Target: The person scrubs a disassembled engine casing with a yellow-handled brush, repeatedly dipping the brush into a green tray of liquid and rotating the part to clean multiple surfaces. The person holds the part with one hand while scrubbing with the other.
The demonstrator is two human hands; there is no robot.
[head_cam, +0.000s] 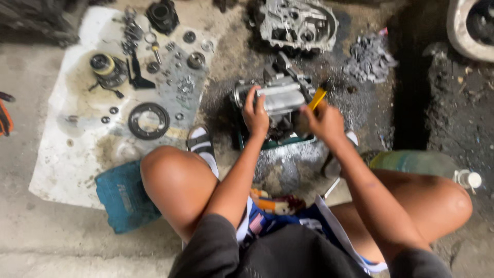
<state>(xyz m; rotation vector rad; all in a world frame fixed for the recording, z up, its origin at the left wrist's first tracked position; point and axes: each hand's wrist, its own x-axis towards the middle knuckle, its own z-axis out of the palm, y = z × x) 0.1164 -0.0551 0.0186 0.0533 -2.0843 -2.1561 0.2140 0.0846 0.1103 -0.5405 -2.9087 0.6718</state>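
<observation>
My left hand (256, 114) gripped the top of the grey engine part (278, 95), which sat in a dark tray (278, 141) on the oily floor between my feet. My right hand (325, 122) was closed around a yellow-handled tool (317, 98) set against the part's right side. A white sheet (56, 154) with a ring gear (148, 121) lay well to the left

A white sheet (62, 154) carries a ring gear (148, 121) and small parts. Engine casing (298, 23), grey rag (369, 57), green bottle (417, 163), blue case (123, 195) lie around.
</observation>
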